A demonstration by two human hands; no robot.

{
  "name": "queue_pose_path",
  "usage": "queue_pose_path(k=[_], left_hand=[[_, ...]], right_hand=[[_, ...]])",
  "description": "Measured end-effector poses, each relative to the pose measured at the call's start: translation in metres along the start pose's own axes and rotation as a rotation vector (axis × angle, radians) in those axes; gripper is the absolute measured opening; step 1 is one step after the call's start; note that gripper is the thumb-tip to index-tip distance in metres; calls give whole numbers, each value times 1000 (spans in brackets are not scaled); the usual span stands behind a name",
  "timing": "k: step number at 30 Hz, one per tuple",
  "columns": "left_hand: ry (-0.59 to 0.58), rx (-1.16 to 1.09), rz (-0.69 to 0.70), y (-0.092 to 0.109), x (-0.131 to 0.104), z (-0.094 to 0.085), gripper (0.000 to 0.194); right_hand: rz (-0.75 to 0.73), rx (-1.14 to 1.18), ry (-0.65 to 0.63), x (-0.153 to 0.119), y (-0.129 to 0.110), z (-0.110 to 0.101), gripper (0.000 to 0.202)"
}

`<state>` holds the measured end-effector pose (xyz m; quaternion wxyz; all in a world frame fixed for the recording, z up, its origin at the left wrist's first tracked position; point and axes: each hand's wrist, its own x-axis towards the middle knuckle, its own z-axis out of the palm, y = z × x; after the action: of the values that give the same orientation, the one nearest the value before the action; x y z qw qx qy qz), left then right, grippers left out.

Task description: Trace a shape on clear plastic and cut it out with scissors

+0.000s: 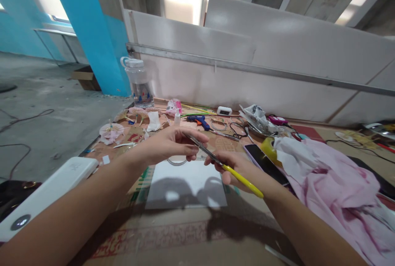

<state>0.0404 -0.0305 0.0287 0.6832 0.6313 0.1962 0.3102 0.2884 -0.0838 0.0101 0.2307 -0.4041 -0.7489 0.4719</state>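
Observation:
Yellow-handled scissors [243,181] slant between my two hands, above a white sheet of paper [185,183]. My right hand [233,166] is closed on them near the pivot. Their metal blades point up and left, to the fingers of my left hand [173,144]. That hand is curled beside the blades with thumb and fingers near each other; whether it grips the blades or something small is unclear. Just under the left fingers, a thin ring [177,163] shows at the paper's top edge. Both hands cast shadows on the paper.
Behind the hands are a blue glue gun [199,121], a small bottle [177,117] and a water bottle [140,85]. At right lie a phone [265,164], yellow tape [270,150] and pink cloth [336,183]. A long white device [46,196] is at left, a wall behind.

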Motion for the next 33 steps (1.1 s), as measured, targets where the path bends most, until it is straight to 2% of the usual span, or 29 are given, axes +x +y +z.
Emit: queue_pose_path(k=[6, 12, 15, 18, 21, 23, 25, 30, 33], left_hand=[[9, -16, -11, -1, 1, -1, 27], [54, 40, 5, 1, 1, -3, 27], [120, 184, -10, 8, 0, -10, 30], [202, 467, -46, 12, -2, -23, 35], [265, 928, -121, 5, -1, -35, 31], [233, 1199, -200, -6, 1, -39, 29], [177, 1281, -240, -19, 4, -40, 27], [113, 1375, -247, -37, 8, -38, 23], [119, 1404, -241, -40, 7, -38, 23]], right_hand=[[20, -13, 48, 3, 1, 1, 83], [57, -63, 76, 8, -2, 3, 68], [63, -86, 53, 9, -3, 0, 63], [58, -152, 91, 10, 3, -9, 58], [51, -369, 285, 14, 18, -23, 48], [117, -613, 425, 17, 34, -34, 44], [170, -838, 445, 20, 52, -44, 44], [183, -897, 447, 22, 89, -54, 51], [169, -927, 461, 25, 103, -52, 45]])
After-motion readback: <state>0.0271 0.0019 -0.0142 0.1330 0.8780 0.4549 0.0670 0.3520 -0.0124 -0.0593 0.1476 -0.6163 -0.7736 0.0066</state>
